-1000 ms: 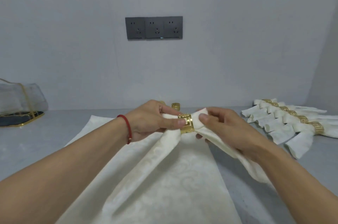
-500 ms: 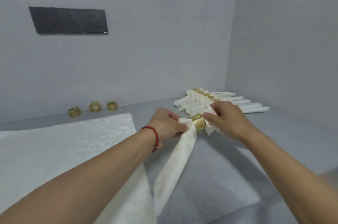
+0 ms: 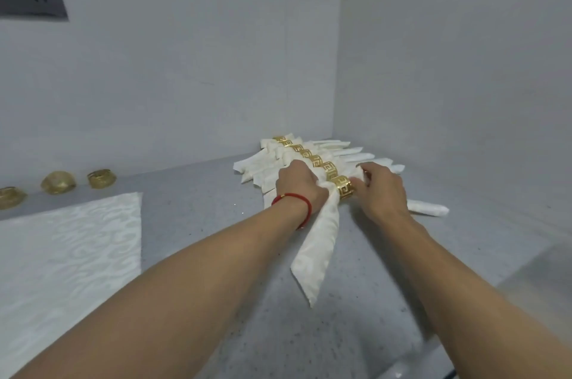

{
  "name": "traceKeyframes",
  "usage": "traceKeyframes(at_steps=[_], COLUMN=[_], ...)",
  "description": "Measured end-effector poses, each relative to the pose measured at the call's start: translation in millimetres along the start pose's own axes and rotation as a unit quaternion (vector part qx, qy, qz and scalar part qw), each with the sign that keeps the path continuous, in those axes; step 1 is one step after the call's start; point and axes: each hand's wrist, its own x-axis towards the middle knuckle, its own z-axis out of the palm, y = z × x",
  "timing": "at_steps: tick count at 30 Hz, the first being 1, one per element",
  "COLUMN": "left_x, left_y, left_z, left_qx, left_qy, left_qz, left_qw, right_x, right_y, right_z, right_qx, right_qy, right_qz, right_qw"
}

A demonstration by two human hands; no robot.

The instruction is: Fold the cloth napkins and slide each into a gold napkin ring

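**Napkin carried over to the finished row**

Since half a second ago I see both hands have brought the ringed napkin (image 3: pixel 318 242) right up against the row of finished napkins (image 3: pixel 297 158) by the corner. From the head camera, my left hand (image 3: pixel 298 185) grips the cloth just left of the gold ring (image 3: pixel 343 189), while my right hand (image 3: pixel 382 188) pinches the napkin at the ring's other side. Three spare rings (image 3: pixel 58 182) sit along the wall, beside a flat cloth (image 3: pixel 68 254) on the grey counter (image 3: pixel 216 208).
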Motion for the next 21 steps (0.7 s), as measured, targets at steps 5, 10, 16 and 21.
traceKeyframes(at_steps=[5, 10, 16, 21], left_x=[37, 60, 72, 55], left_y=[-2, -9, -15, -19], left_z=[21, 31, 29, 18], left_qx=[0.022, 0.049, 0.067, 0.095], left_qy=[0.001, 0.007, 0.000, 0.019], left_qz=[-0.003, 0.010, 0.033, 0.093], left_qw=[1.000, 0.999, 0.997, 0.991], right_x=[27, 33, 24, 12], right_y=[14, 24, 18, 15], right_z=[24, 39, 47, 42], right_qx=[-0.034, -0.083, -0.163, -0.169], right_qy=[0.014, 0.044, 0.076, 0.119], right_qz=[0.012, -0.025, -0.083, -0.106], right_qw=[0.999, 0.995, 0.980, 0.973])
